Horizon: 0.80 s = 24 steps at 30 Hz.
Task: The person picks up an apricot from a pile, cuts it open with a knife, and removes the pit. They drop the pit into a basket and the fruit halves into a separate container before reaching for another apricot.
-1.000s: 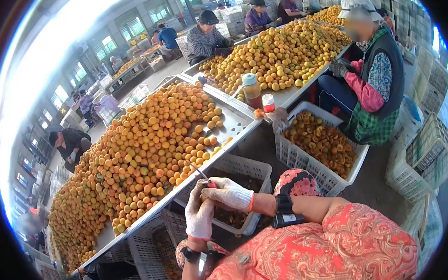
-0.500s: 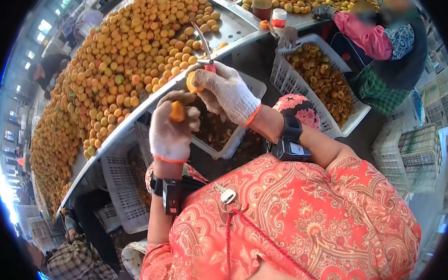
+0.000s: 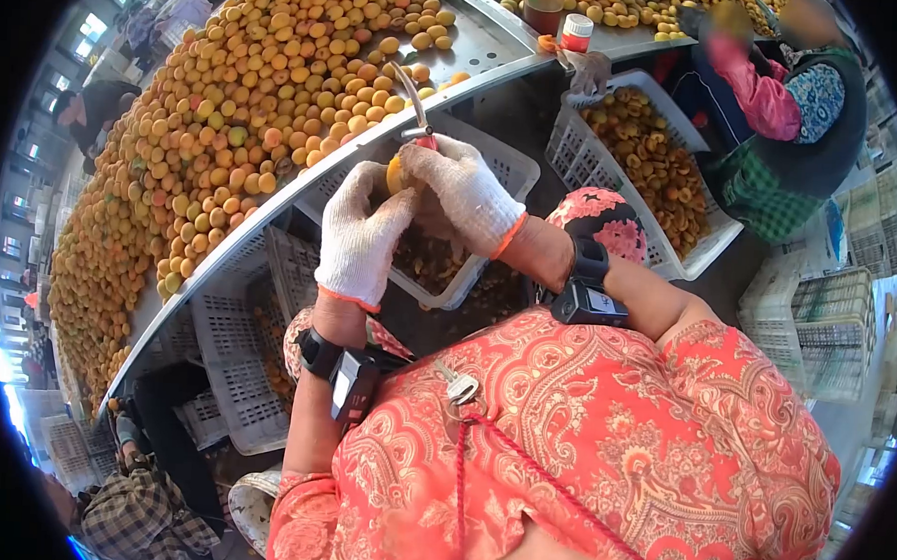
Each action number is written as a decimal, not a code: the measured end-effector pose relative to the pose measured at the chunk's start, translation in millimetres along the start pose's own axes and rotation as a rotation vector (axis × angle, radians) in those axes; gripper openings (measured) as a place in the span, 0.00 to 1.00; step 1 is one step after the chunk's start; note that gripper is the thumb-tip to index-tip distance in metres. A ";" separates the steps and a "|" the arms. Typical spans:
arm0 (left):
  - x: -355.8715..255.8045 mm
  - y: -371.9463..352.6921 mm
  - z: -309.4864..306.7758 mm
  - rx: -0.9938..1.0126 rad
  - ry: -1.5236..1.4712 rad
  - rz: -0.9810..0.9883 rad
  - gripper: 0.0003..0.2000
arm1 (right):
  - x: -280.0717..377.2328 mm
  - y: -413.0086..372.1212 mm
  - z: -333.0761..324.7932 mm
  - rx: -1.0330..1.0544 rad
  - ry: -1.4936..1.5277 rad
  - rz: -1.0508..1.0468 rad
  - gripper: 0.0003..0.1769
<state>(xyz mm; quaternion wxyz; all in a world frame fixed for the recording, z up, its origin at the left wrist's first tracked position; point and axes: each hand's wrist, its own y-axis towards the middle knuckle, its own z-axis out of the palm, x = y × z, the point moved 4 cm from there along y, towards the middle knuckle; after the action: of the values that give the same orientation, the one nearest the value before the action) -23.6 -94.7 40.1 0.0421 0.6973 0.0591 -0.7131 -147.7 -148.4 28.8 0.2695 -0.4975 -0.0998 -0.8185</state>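
Observation:
My gloved right hand point(image 3: 470, 196) is closed around the red handle of a folding knife point(image 3: 411, 96); its curved blade points up and away over the table edge. An apricot point(image 3: 397, 176) sits between my two hands, partly covered by glove fingers. My gloved left hand point(image 3: 358, 238) has its fingers and thumb closed on the apricot's near side, touching the right fingertips. Both gloves are white with orange cuffs and stained fingers. Below the hands stands a pale plastic crate point(image 3: 521, 173) with dark, wet-looking fruit pieces in it.
A metal table point(image 3: 484, 43) bears a large heap of apricots point(image 3: 225, 120). A red jar with a white lid point(image 3: 576, 32) stands at its edge. Crates of cut fruit stand right point(image 3: 630, 243) and left point(image 3: 234, 371). Another person point(image 3: 811, 126) sits at the right.
My left hand, which held an orange fruit piece half a second ago, has moved up to the apricot at my right hand. That piece no longer shows. The view has shifted slightly.

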 end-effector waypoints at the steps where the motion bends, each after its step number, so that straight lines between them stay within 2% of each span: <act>1: 0.6 0.3 -1.5 0.003 0.027 0.013 0.06 | -4.7 -1.6 0.4 0.018 0.131 0.118 0.09; 3: 2.6 0.8 -4.8 0.010 0.056 0.027 0.06 | -8.4 -2.6 1.5 0.022 0.172 0.158 0.10; 5: 11.9 -0.3 -8.3 0.061 -0.190 -0.112 0.05 | -16.4 0.3 0.8 0.036 0.213 0.192 0.11; 6: 14.0 -1.4 -8.7 0.056 -0.184 -0.103 0.05 | -23.1 5.7 -2.8 0.033 0.171 0.144 0.10; 8: 21.5 -3.1 -6.5 -0.022 -0.534 -0.197 0.04 | -22.6 13.8 -3.3 0.060 0.122 0.080 0.10; 10: 18.7 -4.3 -7.8 -0.079 -0.459 -0.277 0.05 | 2.6 8.0 -4.0 0.152 -0.453 -0.377 0.12; 11: 16.5 -4.2 -9.2 -0.066 -0.454 -0.268 0.05 | 9.2 6.1 -4.0 0.203 -0.627 -0.364 0.15; 12: 14.7 -5.3 -9.5 -0.054 -0.451 -0.266 0.06 | 17.0 0.1 2.4 0.256 -0.722 -0.331 0.14; 14: 12.8 -5.2 -9.2 -0.080 -0.322 -0.263 0.09 | 17.2 -2.9 6.1 0.258 -0.874 -0.434 0.13; 15: 12.7 -6.2 -7.1 -0.074 -0.289 -0.256 0.10 | 15.1 -4.2 6.8 0.271 -0.876 -0.438 0.13; 17: 16.5 -6.9 -4.3 -0.023 -0.282 -0.265 0.12 | 10.1 -3.4 1.9 0.133 -0.854 -0.397 0.12; 18: 18.8 -7.5 -5.8 -0.028 -0.285 -0.265 0.12 | 7.5 -4.0 3.1 0.138 -0.855 -0.395 0.12; 20: 17.2 -8.7 -6.3 0.001 -0.256 -0.236 0.13 | 3.7 -5.8 3.4 0.061 -0.753 -0.432 0.11; 21: 13.0 -10.0 -6.5 -0.002 -0.271 -0.232 0.12 | -2.0 -2.6 5.1 0.075 -0.575 -0.418 0.11; 22: 10.8 -11.9 -9.5 -0.009 -0.271 -0.238 0.12 | -1.7 -5.1 5.3 0.079 -0.571 -0.411 0.11; 24: 6.4 -12.0 -22.6 0.014 -0.098 -0.247 0.10 | 0.0 -6.9 5.2 0.014 -0.313 0.012 0.12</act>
<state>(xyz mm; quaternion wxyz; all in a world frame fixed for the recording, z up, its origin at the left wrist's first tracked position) -3.1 -79.4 33.5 -0.0483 0.6494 0.1374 -0.7464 -147.4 -140.4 32.1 0.2589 -0.6179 -0.1433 -0.7284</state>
